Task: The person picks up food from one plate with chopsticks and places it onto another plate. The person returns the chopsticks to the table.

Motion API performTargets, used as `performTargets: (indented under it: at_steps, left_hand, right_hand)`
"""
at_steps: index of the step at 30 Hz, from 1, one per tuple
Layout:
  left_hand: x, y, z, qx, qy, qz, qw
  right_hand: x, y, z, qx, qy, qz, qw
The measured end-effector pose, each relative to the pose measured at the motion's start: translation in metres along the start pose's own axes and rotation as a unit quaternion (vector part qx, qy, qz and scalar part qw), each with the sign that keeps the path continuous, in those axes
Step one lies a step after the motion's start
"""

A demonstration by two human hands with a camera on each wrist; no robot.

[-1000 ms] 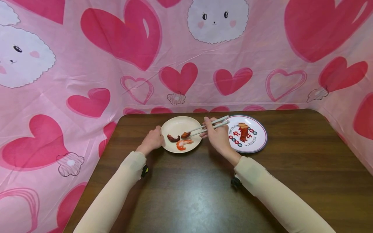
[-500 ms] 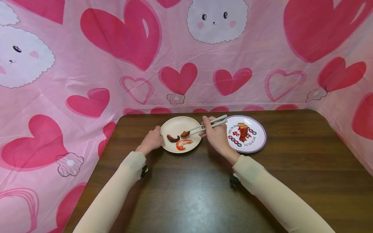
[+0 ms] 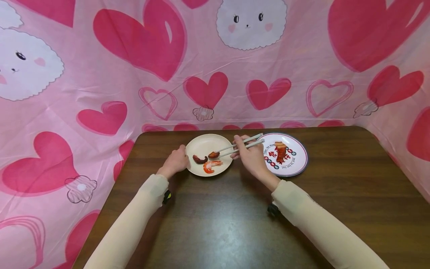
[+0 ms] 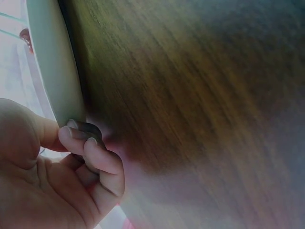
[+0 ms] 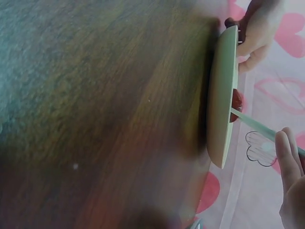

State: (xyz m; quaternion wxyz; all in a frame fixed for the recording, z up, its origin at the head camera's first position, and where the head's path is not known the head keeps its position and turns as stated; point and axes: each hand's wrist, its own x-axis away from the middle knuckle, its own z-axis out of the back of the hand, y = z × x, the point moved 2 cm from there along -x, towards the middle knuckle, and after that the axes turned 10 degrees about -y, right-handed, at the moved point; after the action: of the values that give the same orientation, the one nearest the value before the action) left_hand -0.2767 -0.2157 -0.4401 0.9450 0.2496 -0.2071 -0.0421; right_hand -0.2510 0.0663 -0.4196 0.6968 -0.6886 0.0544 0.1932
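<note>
On the left side of the cream plate (image 3: 207, 142), my left hand (image 3: 175, 161) grips the rim, its thumb and curled fingers seen close up in the left wrist view. My right hand (image 3: 251, 155) holds a pair of pale green chopsticks (image 3: 226, 148). Their tips meet a small glossy brown food piece (image 3: 213, 155), which lies on the plate; whether they pinch it or only touch it is unclear. Nearby on the same plate are an orange shrimp (image 3: 209, 167) and a dark red, curled piece like an octopus tentacle (image 3: 199, 160).
Right of the cream plate, a white printed plate (image 3: 297, 164) with a blue rim bears a reddish-brown strip of meat (image 3: 280, 152). My right hand covers part of its left edge. Both plates stand near the far edge of the brown wooden table (image 3: 215, 213), before a pink heart-patterned cloth (image 3: 235, 63).
</note>
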Motion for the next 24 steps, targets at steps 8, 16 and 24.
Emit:
performTargets:
  at_steps: [8,16,24]
  left_hand:
    - [0.000,0.000,-0.001,0.000,0.001,0.004,1.0000]
    - [-0.002,0.000,-0.001,-0.003,-0.002,0.003,1.0000]
    - [-0.001,0.000,-0.001,-0.003,-0.002,0.005,1.0000]
  right_hand:
    - [0.005,-0.003,0.005,-0.011,-0.004,-0.015,1.000]
    - [0.008,-0.004,0.009,-0.017,-0.004,-0.011,1.000]
    - [0.011,-0.004,0.011,-0.010,0.001,-0.005,1.000]
